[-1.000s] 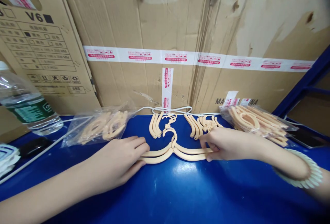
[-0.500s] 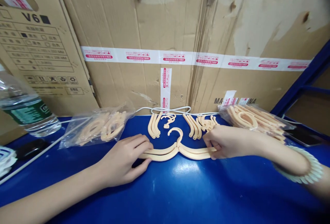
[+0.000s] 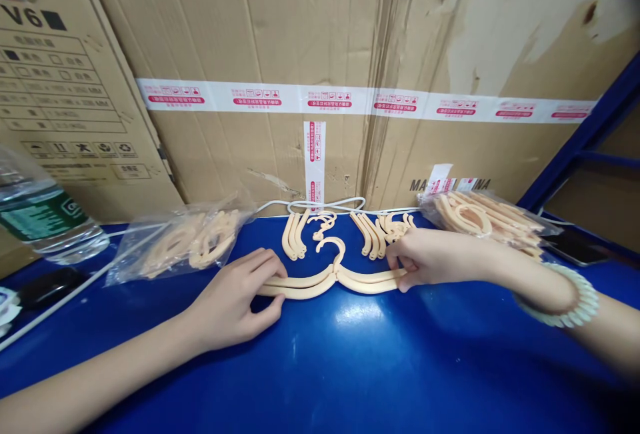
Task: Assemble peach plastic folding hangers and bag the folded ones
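A cream folding hanger (image 3: 310, 285) lies on the blue table, its curved hook (image 3: 332, 247) pointing away from me and its two arms spread to either side. My left hand (image 3: 245, 294) is closed around the end of its left arm, thumb in front and fingers behind. At the other end, my right hand (image 3: 425, 257) pinches the tip of the right arm. Both arm tips are hidden by my fingers. Just behind the hanger lie loose curved hanger arms (image 3: 295, 235), more arms (image 3: 367, 235), and small hooks (image 3: 326, 222).
Clear bags of hanger parts sit at left (image 3: 215, 237) and right (image 3: 470, 214). A water bottle (image 3: 45, 214), a black object (image 3: 53, 287) and a white cable (image 3: 65, 301) are at the left. A phone (image 3: 575, 249) lies right. Cardboard boxes (image 3: 215, 154) stand behind.
The whole view has shifted slightly, so everything sits a little higher and further left. Both hands keep their hold on the hanger's ends, which looks the same.
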`<state>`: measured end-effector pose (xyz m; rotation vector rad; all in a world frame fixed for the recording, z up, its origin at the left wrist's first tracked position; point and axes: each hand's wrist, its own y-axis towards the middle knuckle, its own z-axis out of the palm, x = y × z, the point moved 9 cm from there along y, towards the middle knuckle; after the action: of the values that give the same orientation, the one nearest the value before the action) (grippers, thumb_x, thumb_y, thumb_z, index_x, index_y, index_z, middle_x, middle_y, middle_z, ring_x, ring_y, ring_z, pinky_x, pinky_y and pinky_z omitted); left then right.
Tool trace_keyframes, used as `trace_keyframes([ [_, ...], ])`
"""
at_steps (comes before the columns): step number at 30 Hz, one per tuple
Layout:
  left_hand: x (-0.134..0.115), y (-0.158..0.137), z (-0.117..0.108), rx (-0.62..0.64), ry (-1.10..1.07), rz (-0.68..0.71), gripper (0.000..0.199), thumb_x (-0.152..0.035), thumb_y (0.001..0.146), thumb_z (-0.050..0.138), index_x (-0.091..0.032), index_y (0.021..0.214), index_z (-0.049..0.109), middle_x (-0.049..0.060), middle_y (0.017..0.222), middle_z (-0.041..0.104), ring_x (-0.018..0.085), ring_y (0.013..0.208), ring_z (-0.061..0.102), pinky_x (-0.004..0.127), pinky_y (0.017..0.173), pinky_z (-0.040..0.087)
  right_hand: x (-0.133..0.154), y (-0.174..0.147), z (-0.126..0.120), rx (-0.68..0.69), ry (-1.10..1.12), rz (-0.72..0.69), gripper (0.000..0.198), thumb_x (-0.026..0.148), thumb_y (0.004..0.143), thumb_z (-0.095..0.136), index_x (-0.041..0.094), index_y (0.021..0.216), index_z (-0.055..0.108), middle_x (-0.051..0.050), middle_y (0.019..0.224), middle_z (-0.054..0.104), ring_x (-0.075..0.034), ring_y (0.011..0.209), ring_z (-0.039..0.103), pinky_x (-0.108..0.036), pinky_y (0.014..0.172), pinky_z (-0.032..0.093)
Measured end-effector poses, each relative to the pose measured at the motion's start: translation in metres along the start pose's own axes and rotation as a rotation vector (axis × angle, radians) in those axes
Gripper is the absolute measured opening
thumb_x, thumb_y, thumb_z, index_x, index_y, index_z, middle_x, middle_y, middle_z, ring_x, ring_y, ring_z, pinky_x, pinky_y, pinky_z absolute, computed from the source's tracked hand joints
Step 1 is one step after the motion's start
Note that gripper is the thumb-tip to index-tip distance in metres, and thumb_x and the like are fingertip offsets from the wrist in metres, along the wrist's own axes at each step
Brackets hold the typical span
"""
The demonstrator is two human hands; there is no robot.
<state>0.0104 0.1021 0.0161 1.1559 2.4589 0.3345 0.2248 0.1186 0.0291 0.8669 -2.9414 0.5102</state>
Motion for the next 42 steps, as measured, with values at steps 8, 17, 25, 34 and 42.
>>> trace_keyframes([
  [8, 0.003, 0.002, -0.002, -0.018, -0.013, -0.023, 0.015, -0.020, 0.084, 0.052, -0.020, 0.099, 0.054, 0.005, 0.096, 0.060, 0.023, 0.088, 0.056, 0.038, 0.082, 0.044, -0.009, -0.007, -0.010, -0.043, -0.034, -0.028, 0.010, 0.019, 0.087, 0.064, 0.014, 0.093, 0.070, -0.002, 0.074, 0.066, -0.015, 0.062, 0.058, -0.025, 0.055, 0.038],
  [17, 0.015, -0.003, -0.005, -0.058, -0.075, -0.094, 0.017, -0.015, 0.086, 0.042, -0.020, 0.096, 0.055, 0.003, 0.092, 0.058, 0.018, 0.078, 0.055, 0.031, 0.070, 0.042, -0.007, -0.010, -0.007, 0.017, -0.045, 0.005, 0.021, 0.023, 0.084, 0.065, 0.014, 0.103, 0.069, -0.004, 0.075, 0.067, -0.017, 0.063, 0.062, -0.026, 0.054, 0.040],
  [25, 0.024, -0.002, -0.011, -0.122, -0.120, -0.161, 0.024, -0.008, 0.081, 0.035, -0.019, 0.087, 0.055, -0.001, 0.076, 0.053, 0.015, 0.066, 0.051, 0.027, 0.061, 0.040, -0.011, -0.010, 0.001, 0.133, -0.018, 0.054, 0.020, 0.017, 0.082, 0.066, 0.015, 0.102, 0.068, -0.004, 0.080, 0.068, -0.018, 0.069, 0.063, -0.026, 0.057, 0.041],
  [34, 0.026, -0.002, -0.015, -0.174, -0.154, -0.172, 0.025, -0.009, 0.080, 0.034, -0.020, 0.085, 0.056, -0.001, 0.074, 0.054, 0.015, 0.064, 0.052, 0.027, 0.060, 0.042, -0.033, -0.021, 0.005, 0.177, 0.011, 0.161, 0.035, 0.009, 0.074, 0.063, 0.015, 0.108, 0.068, -0.004, 0.084, 0.072, -0.021, 0.074, 0.067, -0.028, 0.061, 0.044],
  [42, 0.025, -0.008, -0.024, -0.258, -0.151, -0.161, 0.023, -0.009, 0.083, 0.036, -0.019, 0.084, 0.056, -0.001, 0.074, 0.058, 0.015, 0.064, 0.055, 0.028, 0.061, 0.044, -0.061, -0.031, -0.011, 0.112, -0.040, 0.229, 0.018, 0.020, 0.083, 0.056, 0.017, 0.095, 0.070, -0.008, 0.081, 0.071, -0.023, 0.071, 0.065, -0.032, 0.061, 0.043],
])
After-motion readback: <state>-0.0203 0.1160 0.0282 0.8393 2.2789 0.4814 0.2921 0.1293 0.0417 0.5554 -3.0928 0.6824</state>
